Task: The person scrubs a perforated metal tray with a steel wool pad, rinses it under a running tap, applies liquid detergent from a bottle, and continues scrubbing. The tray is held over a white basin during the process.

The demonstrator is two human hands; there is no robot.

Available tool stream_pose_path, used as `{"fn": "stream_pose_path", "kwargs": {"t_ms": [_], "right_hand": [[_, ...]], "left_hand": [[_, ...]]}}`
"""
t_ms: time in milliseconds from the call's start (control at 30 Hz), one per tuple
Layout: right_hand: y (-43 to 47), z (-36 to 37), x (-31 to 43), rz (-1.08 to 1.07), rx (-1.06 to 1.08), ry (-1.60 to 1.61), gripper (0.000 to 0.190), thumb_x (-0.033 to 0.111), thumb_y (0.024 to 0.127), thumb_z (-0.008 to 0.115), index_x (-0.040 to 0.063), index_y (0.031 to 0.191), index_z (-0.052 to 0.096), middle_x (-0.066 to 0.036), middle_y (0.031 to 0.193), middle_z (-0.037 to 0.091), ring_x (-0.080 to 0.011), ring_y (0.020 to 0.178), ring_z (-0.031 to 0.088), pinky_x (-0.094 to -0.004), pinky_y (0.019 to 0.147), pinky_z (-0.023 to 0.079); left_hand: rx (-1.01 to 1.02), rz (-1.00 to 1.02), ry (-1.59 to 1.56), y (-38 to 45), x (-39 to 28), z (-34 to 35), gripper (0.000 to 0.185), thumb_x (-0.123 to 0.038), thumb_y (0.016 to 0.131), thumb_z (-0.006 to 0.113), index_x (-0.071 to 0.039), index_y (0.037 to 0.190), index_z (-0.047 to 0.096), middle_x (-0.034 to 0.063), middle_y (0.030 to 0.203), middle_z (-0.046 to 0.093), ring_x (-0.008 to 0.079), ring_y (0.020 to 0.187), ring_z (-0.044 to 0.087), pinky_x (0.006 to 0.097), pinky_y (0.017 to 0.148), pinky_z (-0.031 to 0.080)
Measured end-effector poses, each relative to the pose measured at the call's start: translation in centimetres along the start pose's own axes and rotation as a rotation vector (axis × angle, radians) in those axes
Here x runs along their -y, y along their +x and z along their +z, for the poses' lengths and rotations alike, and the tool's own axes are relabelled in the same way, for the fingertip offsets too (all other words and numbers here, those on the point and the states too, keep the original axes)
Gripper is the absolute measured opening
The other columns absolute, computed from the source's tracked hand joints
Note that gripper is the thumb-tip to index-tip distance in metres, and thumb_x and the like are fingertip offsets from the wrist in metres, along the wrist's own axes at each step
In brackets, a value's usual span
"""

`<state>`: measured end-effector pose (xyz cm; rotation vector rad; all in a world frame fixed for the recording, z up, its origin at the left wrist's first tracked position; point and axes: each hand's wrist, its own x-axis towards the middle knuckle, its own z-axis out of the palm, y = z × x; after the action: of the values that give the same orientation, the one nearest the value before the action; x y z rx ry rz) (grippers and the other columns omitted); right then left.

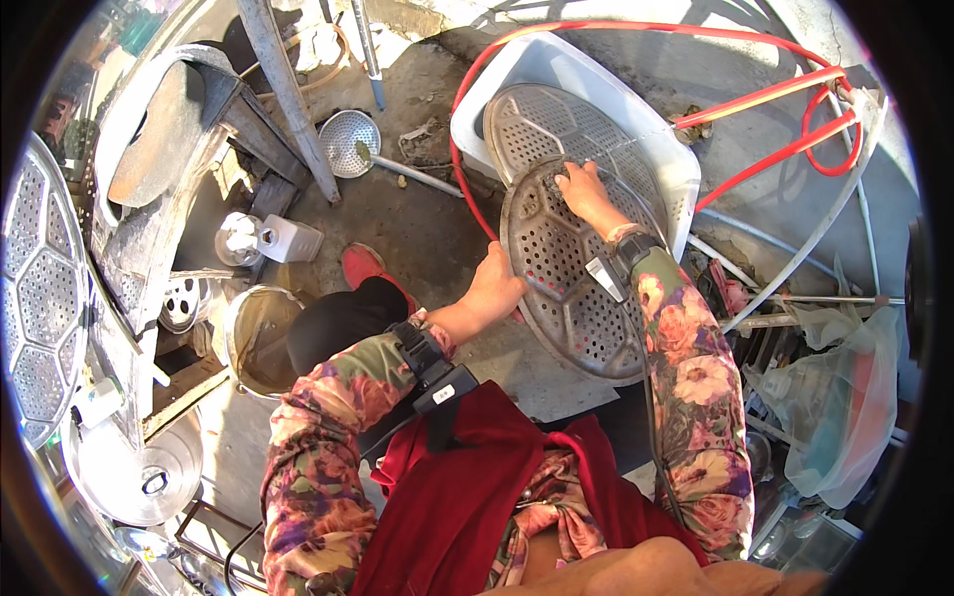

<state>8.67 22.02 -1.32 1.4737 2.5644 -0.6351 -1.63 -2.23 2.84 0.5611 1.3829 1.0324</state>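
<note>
A round perforated metal steamer plate (559,298) with grimy ribs stands tilted against a white plastic tub (682,179). My left hand (492,287) grips its left rim. Under my right hand (585,195), a dark scouring pad (553,182), apparently steel wool, is pressed to the plate's upper part. Behind it, a second perforated steamer plate (589,127) lies inside the tub. Water runs in a thin stream from the end of a red hose (689,119) towards the plates, near my right hand.
A perforated metal ladle (350,145) lies on the concrete, left of the hose loop. Further left are a white plastic bottle (294,240), a bucket (261,339) and another steamer plate (45,298). Pale pipes (820,253) and a clear plastic bag (842,402) are at the right.
</note>
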Motion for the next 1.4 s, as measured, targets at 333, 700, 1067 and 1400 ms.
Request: {"fn": "stream_pose_path", "kwargs": {"t_ms": [333,700,1067,1400], "right_hand": [[-2.8,-0.3,4.1,-0.625,0.157,0.197,0.044,0.023,0.095,0.056,0.001,0.133,0.051,-0.016,0.113,0.045,-0.0331,0.103,0.053,-0.0412,0.093,0.043],[1.4,0.3,2.6,-0.368,-0.013,0.127,0.045,0.034,0.095,0.055,0.003,0.127,0.060,-0.019,0.117,0.050,-0.0373,0.107,0.055,-0.0433,0.095,0.044],[0.1,-1.5,0.6,-0.033,-0.032,-0.061,0.052,0.037,0.098,0.050,-0.003,0.130,0.053,-0.025,0.126,0.045,-0.0432,0.112,0.055,-0.0470,0.099,0.043],[-1.7,-0.9,3.3,-0.176,-0.130,0.026,0.037,0.024,0.097,0.052,0.000,0.124,0.060,-0.024,0.106,0.051,-0.0416,0.099,0.054,-0.0473,0.088,0.044]], "left_hand": [[0.039,-0.180,0.016,0.1,-2.6,-2.6,0.045,0.007,0.080,0.054,0.007,0.119,0.033,0.0211,0.109,0.052,0.0319,0.076,0.066,0.0353,0.044,0.057],[-0.051,-0.107,0.104,1.5,-2.6,-2.8,0.034,0.005,0.079,0.055,0.005,0.111,0.043,0.0155,0.096,0.057,0.0263,0.070,0.065,0.0347,0.041,0.053],[-0.106,0.097,0.295,3.0,-0.1,-3.6,0.057,0.005,0.076,0.055,0.003,0.133,0.046,0.0166,0.106,0.063,0.0240,0.076,0.067,0.0348,0.049,0.053],[-0.153,0.188,0.416,2.8,-0.1,-3.0,0.056,0.002,0.075,0.058,0.002,0.130,0.048,0.0181,0.104,0.064,0.0276,0.085,0.068,0.0356,0.054,0.055]]}}
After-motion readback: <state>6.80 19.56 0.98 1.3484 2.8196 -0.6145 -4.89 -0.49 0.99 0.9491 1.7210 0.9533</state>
